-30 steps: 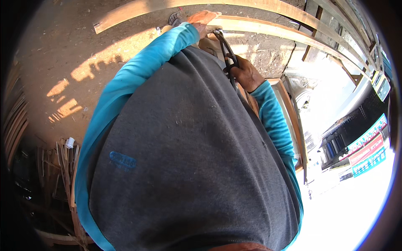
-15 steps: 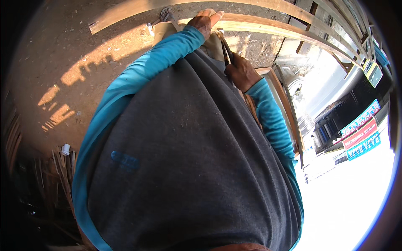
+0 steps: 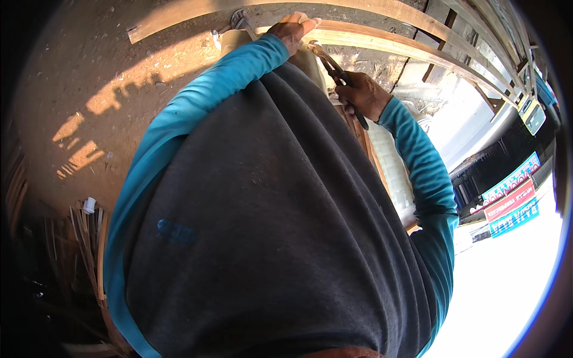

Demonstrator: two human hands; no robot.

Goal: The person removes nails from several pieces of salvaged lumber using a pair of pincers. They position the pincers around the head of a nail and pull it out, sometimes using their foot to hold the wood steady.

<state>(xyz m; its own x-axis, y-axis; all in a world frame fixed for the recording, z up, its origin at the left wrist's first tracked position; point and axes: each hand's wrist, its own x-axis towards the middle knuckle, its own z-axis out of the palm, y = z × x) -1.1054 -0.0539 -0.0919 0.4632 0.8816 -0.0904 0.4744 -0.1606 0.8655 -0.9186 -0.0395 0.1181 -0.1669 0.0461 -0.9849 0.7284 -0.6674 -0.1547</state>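
My left hand [image 3: 292, 31] is closed at the near end of a long wooden plank [image 3: 370, 39], with the fingers bent over the wood. A pair of pincers [image 3: 329, 62], rusty at the head and dark along the handles, is gripped in my right hand [image 3: 365, 95]. Its head lies against the plank's lower side, just right of my left hand. One handle sticks out below my right fingers. What the jaws bite on is too small to make out.
Another long board [image 3: 250, 7] runs along the top beyond the plank. Thin wood strips [image 3: 89, 247] stand in a bundle at the lower left, with a white cup [image 3: 89, 205] on top. A wooden frame with a pale panel [image 3: 395, 173] lies beside my right forearm.
My right hand has swung outward to the right, and the pincers' handles now show more plainly. My left hand stays on the plank, and the pincers' head has barely shifted.
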